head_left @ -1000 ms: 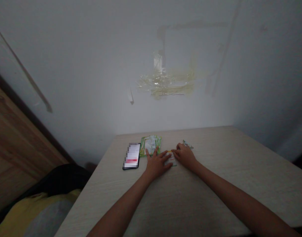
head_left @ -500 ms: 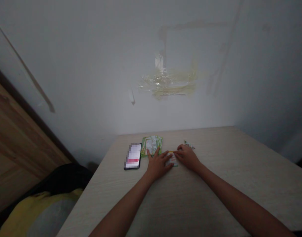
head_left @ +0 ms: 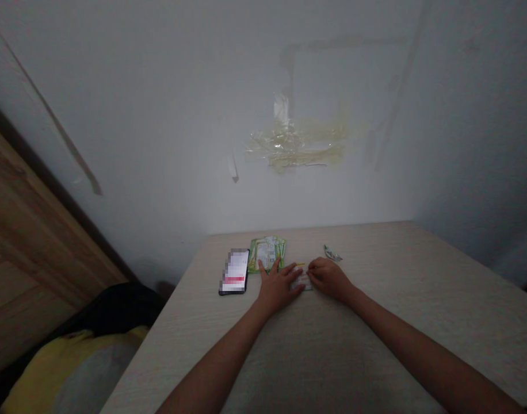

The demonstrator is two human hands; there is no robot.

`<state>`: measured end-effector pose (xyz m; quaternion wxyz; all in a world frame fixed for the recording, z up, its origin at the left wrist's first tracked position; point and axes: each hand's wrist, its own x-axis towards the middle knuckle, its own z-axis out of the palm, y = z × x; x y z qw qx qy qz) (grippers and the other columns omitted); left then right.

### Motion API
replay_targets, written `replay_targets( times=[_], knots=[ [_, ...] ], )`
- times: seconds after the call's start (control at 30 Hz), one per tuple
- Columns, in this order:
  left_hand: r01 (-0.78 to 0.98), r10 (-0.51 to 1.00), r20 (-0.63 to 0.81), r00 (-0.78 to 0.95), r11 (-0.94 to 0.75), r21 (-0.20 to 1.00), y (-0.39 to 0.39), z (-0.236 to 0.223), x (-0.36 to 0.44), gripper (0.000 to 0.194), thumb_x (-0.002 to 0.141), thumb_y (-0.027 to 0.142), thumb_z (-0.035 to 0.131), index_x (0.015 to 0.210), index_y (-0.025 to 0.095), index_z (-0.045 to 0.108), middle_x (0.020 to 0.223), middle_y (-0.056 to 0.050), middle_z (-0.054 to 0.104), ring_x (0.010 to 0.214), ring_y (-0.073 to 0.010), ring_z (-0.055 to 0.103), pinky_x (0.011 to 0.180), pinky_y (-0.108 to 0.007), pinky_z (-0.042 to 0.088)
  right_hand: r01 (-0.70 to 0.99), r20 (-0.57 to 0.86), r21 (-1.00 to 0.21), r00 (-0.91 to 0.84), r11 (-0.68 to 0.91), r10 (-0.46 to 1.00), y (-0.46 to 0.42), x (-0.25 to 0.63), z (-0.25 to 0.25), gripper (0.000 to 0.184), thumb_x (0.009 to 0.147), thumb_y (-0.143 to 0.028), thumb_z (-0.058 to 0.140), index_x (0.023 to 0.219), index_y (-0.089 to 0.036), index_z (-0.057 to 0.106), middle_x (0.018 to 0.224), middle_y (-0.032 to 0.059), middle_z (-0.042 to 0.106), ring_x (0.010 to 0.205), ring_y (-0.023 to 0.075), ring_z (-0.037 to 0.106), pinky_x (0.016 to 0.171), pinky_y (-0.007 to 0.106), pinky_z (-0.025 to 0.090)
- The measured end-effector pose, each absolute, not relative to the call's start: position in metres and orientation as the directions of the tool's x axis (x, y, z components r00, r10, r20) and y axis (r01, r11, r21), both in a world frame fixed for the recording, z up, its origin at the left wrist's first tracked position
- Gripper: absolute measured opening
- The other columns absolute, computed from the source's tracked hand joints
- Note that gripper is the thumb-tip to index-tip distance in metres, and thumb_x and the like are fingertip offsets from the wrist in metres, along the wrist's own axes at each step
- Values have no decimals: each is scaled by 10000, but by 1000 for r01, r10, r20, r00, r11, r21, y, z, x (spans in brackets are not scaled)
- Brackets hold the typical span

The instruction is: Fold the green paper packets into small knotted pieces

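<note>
Both of my hands rest on a small pale packet (head_left: 302, 281) lying flat on the light wooden table (head_left: 375, 322). My left hand (head_left: 277, 284) lies flat with its fingers spread, pressing the packet's left side. My right hand (head_left: 330, 277) has its fingers curled and pinched at the packet's right edge. Just behind my left hand lies a small pile of green and white packets (head_left: 267, 253). A small torn green scrap (head_left: 332, 253) lies behind my right hand.
A black phone (head_left: 235, 272) with a lit screen lies left of the green packets. Old tape residue (head_left: 296, 146) sticks to the white wall behind the table. A wooden panel (head_left: 26, 253) and yellow and grey cloth (head_left: 69, 371) are at the left.
My right hand has slid a little toward me along the packet, leaving the torn green scrap uncovered behind it. My left hand stays pressed flat.
</note>
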<state>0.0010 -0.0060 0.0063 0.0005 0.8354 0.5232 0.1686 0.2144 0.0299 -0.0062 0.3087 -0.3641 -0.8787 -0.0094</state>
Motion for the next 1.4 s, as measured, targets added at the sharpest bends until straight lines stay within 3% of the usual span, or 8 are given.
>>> replay_targets(
  times=[0.27,0.5,1.4],
  knots=[
    [880,874,283,394,-448,158,-5,4,1,482,869,671,391,1316,508,469,1429,80,493,1410,-367,235,1006,-774,-152,626,547,-179,-578,759,605,23,215,-2,188,857,-143,556,787,-168,728,845,79,671,822,185,597,776,307,475],
    [869,870,296,395,-458,188,-6,6,1,469,874,668,385,1310,518,469,1420,94,500,1408,-356,244,998,-758,-193,615,543,-190,-583,765,604,20,217,-1,200,860,-149,550,759,-168,722,822,73,665,790,176,593,757,298,475],
    [872,865,302,401,-461,164,-6,5,0,470,874,653,400,1315,506,470,1421,74,503,1402,-378,250,1002,-778,-142,449,513,-263,-684,854,518,-2,228,6,208,864,-139,525,824,-188,724,823,72,662,814,180,601,734,301,507]
  ],
)
